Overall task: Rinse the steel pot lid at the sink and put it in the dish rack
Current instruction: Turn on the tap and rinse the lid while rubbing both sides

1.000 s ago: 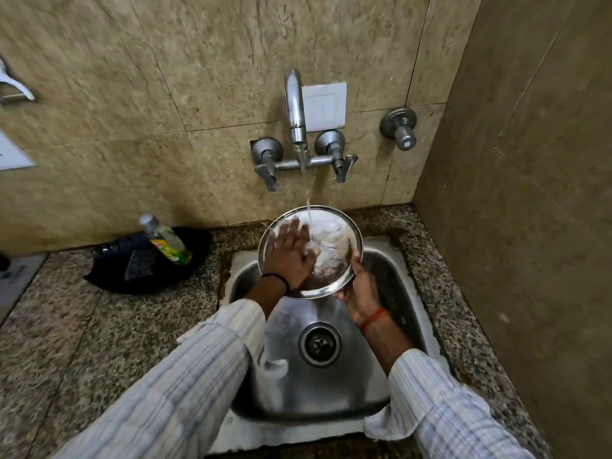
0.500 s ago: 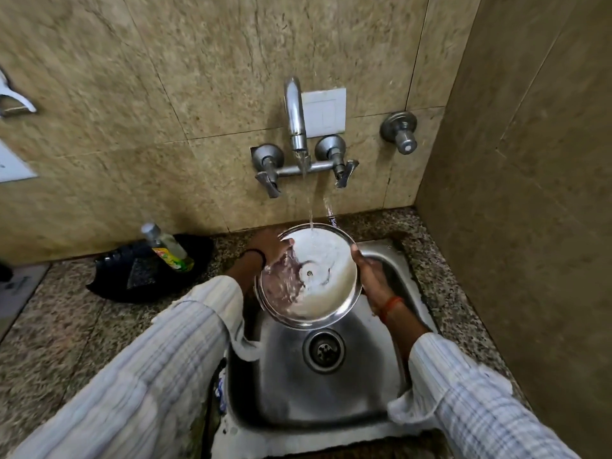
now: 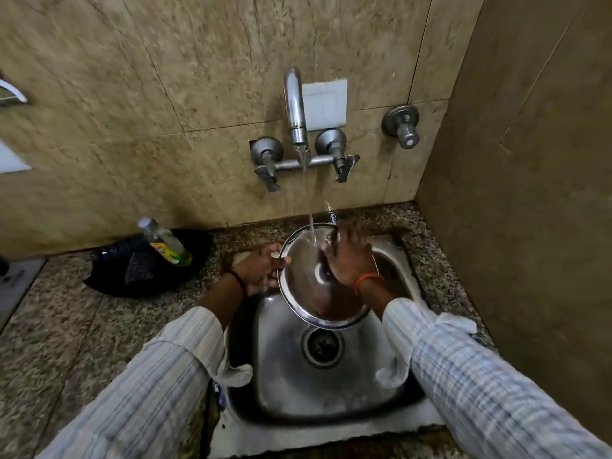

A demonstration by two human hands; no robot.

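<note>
Slip risk: The steel pot lid (image 3: pixel 314 286) was wet and smooth, and the left hand (image 3: pixel 258 270) held it only by a pinch at its left rim. A loosened pinch would likely have dropped it into the sink (image 3: pixel 331 392).
Splash risk: The water stream (image 3: pixel 310 207) struck the far part of the tilted lid, and droplets already flew near the far rim. A steeper tilt would likely have thrown water onto the granite counter (image 3: pixel 66 326) or the sleeves (both cuffs hung close to the basin).
Impact risk: The lid's near rim hung just above the drain (image 3: pixel 322 346). A drop there would probably have meant a hard knock against the basin.
Rack risk: No dish rack appeared in view, so the transfer would have required a carry with wet hands.
Lid position: Held over the far half of the sink, under the faucet (image 3: pixel 294 107), tilted with its near edge lower.
Left hand: Closed on the lid's left rim, thumb over the edge, fingers behind.
Right hand (image 3: pixel 347 260): Spread flat on the lid's right face, fingers pointing far, rubbing position (no grip apparent).
Hands relative to lid: One on each side, lid between them.
Bystander items: A dish soap bottle (image 3: pixel 165 243) lay on a black tray (image 3: pixel 109 276), left of the sink, well apart.
</note>
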